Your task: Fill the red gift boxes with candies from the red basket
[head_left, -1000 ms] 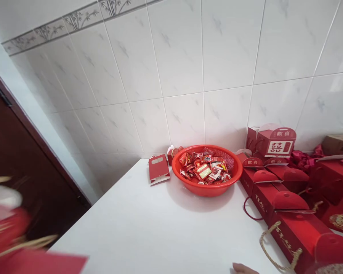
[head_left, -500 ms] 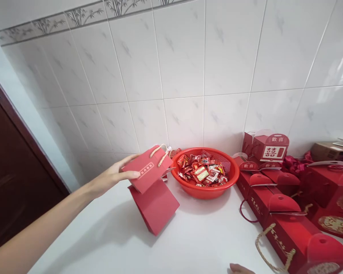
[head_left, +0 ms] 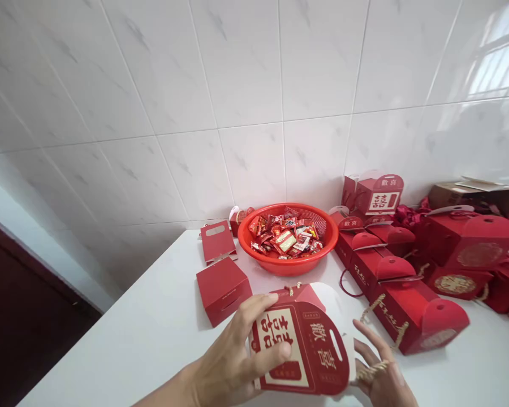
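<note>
A red gift candy box (head_left: 318, 345) with a cream panel and gold Chinese characters is tilted at the front of the table, its top flaps raised. My left hand (head_left: 241, 356) is closed around its left side, thumb across the printed front. At the box's right side, my right hand (head_left: 384, 373) has its twisted rope handle (head_left: 371, 371) across the fingers and under the thumb, the index finger raised apart. Behind the box stands a red plastic basket (head_left: 288, 267) of wrapped candies (head_left: 286, 234). The box's underside is hidden.
Two plain red boxes, one nearer (head_left: 224, 289) and one with a slot (head_left: 218, 240), stand left of the basket. Several filled-looking red gift boxes (head_left: 407, 305) line the right side, with an open brown carton (head_left: 470, 198) behind. A tiled wall (head_left: 254, 164) bounds the back.
The box in my left hand has come down and right, toward me, turning its printed front up. My right hand has risen into view and reached its rope handle. The view has shifted right.
</note>
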{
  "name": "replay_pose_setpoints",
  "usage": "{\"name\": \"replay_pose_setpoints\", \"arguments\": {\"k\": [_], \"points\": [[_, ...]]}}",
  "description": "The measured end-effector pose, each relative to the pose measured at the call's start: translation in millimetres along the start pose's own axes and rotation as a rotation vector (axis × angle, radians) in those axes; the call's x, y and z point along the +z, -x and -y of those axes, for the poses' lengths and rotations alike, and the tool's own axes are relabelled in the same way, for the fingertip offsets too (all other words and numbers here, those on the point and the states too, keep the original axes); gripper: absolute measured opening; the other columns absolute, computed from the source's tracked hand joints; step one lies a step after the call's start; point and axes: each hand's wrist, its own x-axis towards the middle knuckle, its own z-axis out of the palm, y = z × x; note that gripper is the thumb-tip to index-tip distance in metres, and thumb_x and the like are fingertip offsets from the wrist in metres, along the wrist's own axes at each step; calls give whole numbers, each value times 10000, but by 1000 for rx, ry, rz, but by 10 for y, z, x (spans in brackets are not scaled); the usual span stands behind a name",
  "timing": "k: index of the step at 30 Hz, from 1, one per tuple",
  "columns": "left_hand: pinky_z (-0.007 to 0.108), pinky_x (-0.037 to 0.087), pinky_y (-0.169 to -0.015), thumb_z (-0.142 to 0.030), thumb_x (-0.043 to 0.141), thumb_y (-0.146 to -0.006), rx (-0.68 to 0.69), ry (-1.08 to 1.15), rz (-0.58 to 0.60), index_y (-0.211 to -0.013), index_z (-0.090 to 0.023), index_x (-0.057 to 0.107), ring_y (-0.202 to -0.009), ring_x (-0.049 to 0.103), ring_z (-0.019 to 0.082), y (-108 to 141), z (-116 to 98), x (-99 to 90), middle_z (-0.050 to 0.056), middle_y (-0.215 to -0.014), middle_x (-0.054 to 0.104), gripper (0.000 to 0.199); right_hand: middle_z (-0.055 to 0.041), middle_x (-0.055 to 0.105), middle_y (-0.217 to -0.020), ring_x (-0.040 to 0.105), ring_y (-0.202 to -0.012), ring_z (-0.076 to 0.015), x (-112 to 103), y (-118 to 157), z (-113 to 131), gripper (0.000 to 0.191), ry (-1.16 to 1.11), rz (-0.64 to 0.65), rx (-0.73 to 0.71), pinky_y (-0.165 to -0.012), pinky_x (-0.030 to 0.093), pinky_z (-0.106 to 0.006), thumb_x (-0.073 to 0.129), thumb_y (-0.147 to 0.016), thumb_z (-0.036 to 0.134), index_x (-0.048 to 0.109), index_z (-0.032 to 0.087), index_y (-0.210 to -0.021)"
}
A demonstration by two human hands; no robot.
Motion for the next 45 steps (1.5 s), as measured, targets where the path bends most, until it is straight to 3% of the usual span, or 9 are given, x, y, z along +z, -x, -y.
{"name": "replay_pose_setpoints", "arguments": {"k": [3,7,10,15,20,25,30,40,45], "points": [[513,488,-1088,-237,828,-790,12,42,-15,-1597,-416,130,-1409,376,348,40,11,210,118,-1624,153,1082,-163,713,-1225,761,-832,-231,12,40,108,734,95,-34,-83,-657,609,-315,552,-866,745,542,255,-1412],[520,492,-1082,-292,820,-808,19,109,5,-1587,-441,138,-1445,328,350,65,67,390,102,-1635,102,1046,-76,652,-1387,479,-1411,-293,104,152,280,528,412,-49,-216,-1083,460,-346,618,-856,700,766,291,-1155],[469,548,-1012,-279,861,-752,-2,212,47,-1577,-433,175,-1456,315,373,90,122,439,108,-1639,53,1085,-75,762,-1114,643,-1190,-298,145,155,387,509,489,39,-184,-1019,506,-354,616,-841,721,813,265,-951],[675,379,-1097,-569,861,-656,-20,354,138,-1574,-362,252,-1474,242,489,-17,155,309,157,-1634,92,1120,-56,762,-800,726,-887,-267,149,78,441,424,499,120,-224,-789,581,-289,697,-812,659,803,249,-780],[626,331,-1160,-486,471,-1008,-83,359,127,-1477,-328,465,-1482,306,394,-442,-2,4,117,-1634,190,495,-71,811,-1043,723,-1113,-309,132,22,401,277,641,64,-402,-945,595,-342,730,-850,496,844,265,-953],[461,454,-1113,-353,457,-1033,-252,325,356,-1198,-263,708,-1423,426,321,-850,-153,-230,108,-1519,452,314,-67,787,-1140,737,-1117,-293,101,17,431,232,803,13,-610,-974,603,-372,708,-895,346,820,267,-1082],[437,456,-1098,-266,505,-993,-403,270,580,-878,-226,759,-1420,436,319,-971,-175,-277,95,-1465,530,282,-77,774,-1167,738,-1113,-287,126,41,486,244,889,-7,-704,-950,618,-363,664,-935,337,807,257,-1117],[425,500,-997,-226,602,-942,-303,312,824,-982,-301,760,-1314,529,328,-1127,-255,-314,77,-1330,592,179,-90,764,-1205,720,-1148,-282,309,-14,510,269,887,69,-699,-960,612,-366,654,-940,382,780,246,-1135],[524,436,-1091,-229,638,-857,-586,292,826,-1312,-295,655,-1471,342,407,-1081,-142,-297,91,-1652,283,460,-65,714,-1314,750,-1074,-208,151,-67,423,445,930,120,-726,-857,628,-235,673,-930,322,636,250,-1367]]}}
